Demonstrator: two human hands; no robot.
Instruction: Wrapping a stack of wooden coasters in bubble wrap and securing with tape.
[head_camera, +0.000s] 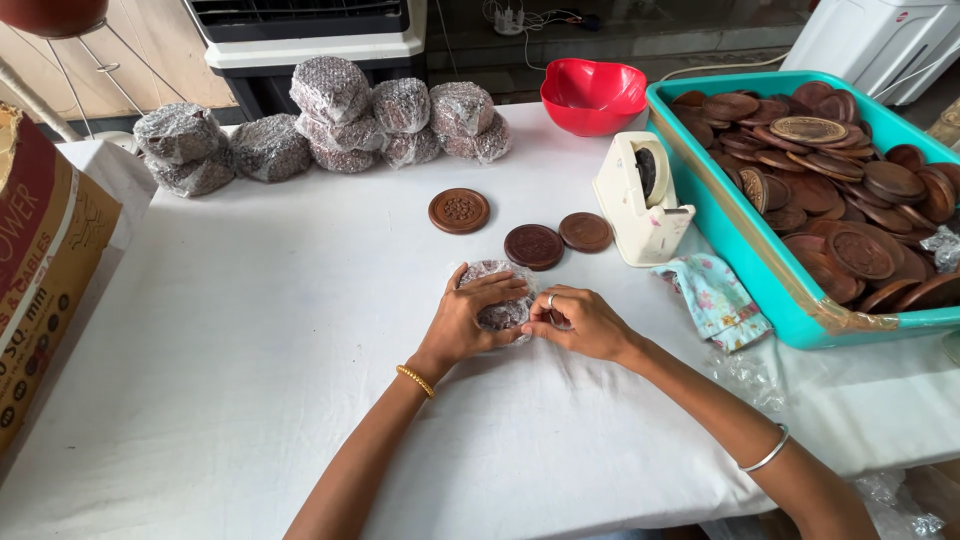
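Centre of frame: the left hand (468, 322) and right hand (580, 322) meet over a round bundle wrapped in bubble wrap (500, 296), which lies on the white surface (280, 330). The left fingers (497, 288) are curled over the bundle's upper edge, holding it; the right fingers (545, 305) are bent narrow and pinch at its right side. The hands cover most of the bundle, so its contents are hard to make out.

Just above the hands lie three loose brown carved discs (533, 245), apart from the bundle. Right of them stands a cream tape dispenser (640, 198), with a patterned cloth (715, 300) below it. A teal tray (740, 250) heaped with more discs fills the right, cut off by the frame edge. A red bowl (592, 95) sits at top centre. Wrapped bundles (380, 125) are stacked at upper left. A cardboard box (45, 260) is cut off at the left edge.
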